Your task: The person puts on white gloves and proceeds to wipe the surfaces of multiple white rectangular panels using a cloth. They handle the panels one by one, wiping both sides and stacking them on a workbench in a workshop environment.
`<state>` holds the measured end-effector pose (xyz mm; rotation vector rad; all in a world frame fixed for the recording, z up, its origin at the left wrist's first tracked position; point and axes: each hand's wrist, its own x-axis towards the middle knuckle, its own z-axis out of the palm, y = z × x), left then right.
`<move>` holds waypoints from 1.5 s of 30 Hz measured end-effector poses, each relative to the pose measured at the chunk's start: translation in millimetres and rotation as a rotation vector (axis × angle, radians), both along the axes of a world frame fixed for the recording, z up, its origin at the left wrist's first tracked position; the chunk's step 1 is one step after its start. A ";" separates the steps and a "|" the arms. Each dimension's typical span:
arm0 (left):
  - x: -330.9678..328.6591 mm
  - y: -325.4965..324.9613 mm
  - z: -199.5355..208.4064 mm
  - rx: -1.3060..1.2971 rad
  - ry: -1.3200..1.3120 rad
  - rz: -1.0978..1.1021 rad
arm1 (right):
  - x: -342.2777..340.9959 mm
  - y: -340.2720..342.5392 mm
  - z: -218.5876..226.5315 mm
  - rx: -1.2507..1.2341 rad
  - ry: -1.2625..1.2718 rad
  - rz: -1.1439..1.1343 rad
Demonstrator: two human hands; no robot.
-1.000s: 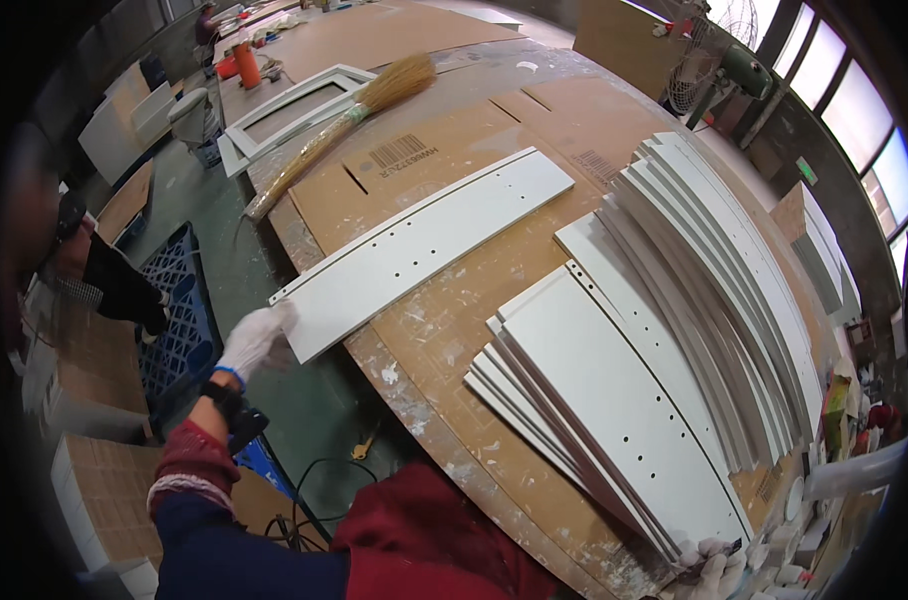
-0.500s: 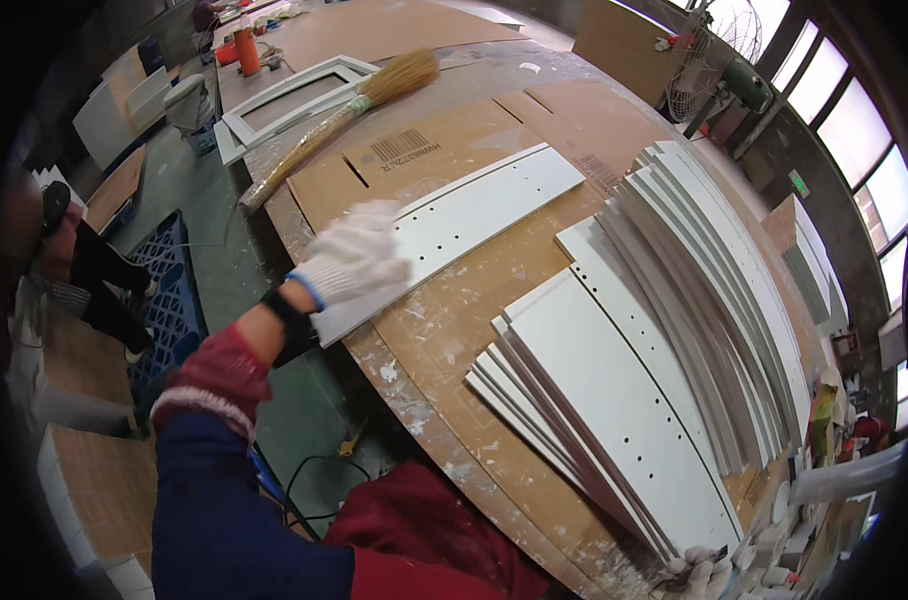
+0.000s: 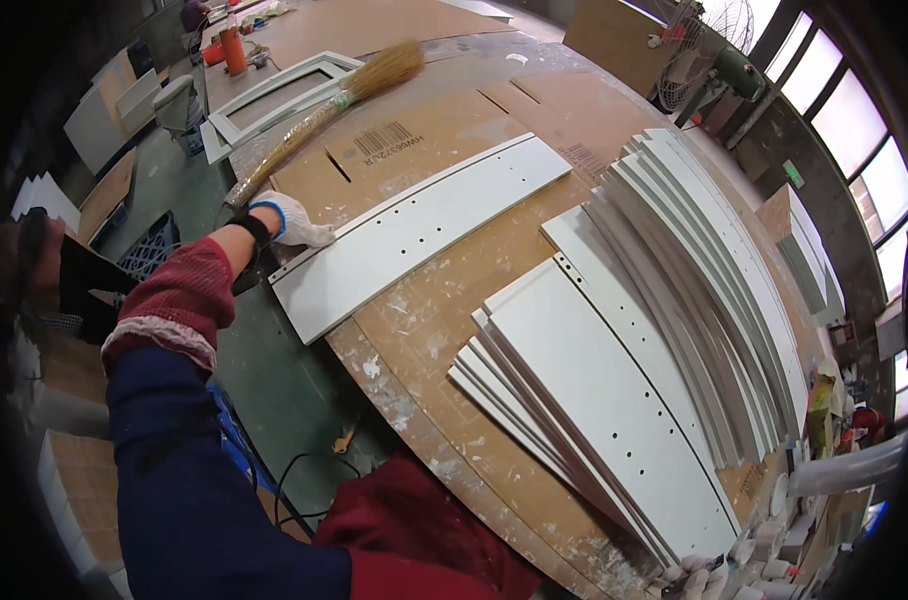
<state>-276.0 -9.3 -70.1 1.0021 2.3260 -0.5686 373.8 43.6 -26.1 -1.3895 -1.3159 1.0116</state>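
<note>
A long white drilled panel [image 3: 414, 245] lies on brown cardboard [image 3: 394, 335], its near left end jutting past the table edge. My left hand [image 3: 299, 222], in a white knitted glove with a blue cuff, is closed at the panel's far long edge, near that jutting end. Its fingertips curl over the edge; the thumb is hidden. At the bottom right, my right hand [image 3: 692, 577], also gloved, shows only in part beside the near end of a stack of white panels [image 3: 599, 390]. Its fingers are bent around something small that I cannot make out.
Another fanned row of white panels [image 3: 709, 290] stands to the right. Past the drilled panel lie a straw broom [image 3: 384, 78] and a white frame [image 3: 244, 112]. An orange bottle [image 3: 232, 50] stands farther back. A fan [image 3: 729, 75] is at the far right.
My left hand has gone from the panel's top face to its far edge, toward the left end. The panel's left end is now uncovered. My right hand stays by the stack.
</note>
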 end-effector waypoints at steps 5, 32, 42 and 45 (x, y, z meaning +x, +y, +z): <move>93.9 12.0 8.9 0.337 -0.073 -0.215 | -1.7 8.7 -5.1 -0.039 -0.037 0.094; 211.8 78.1 14.9 0.940 -0.355 -0.182 | -86.4 59.7 -26.7 0.431 -0.985 0.397; 232.4 47.3 33.4 0.874 -0.444 -0.063 | -75.1 46.8 -31.9 0.286 -0.982 0.315; 246.7 36.6 17.9 1.195 -0.365 -0.158 | -73.5 53.0 -33.2 0.300 -0.945 0.406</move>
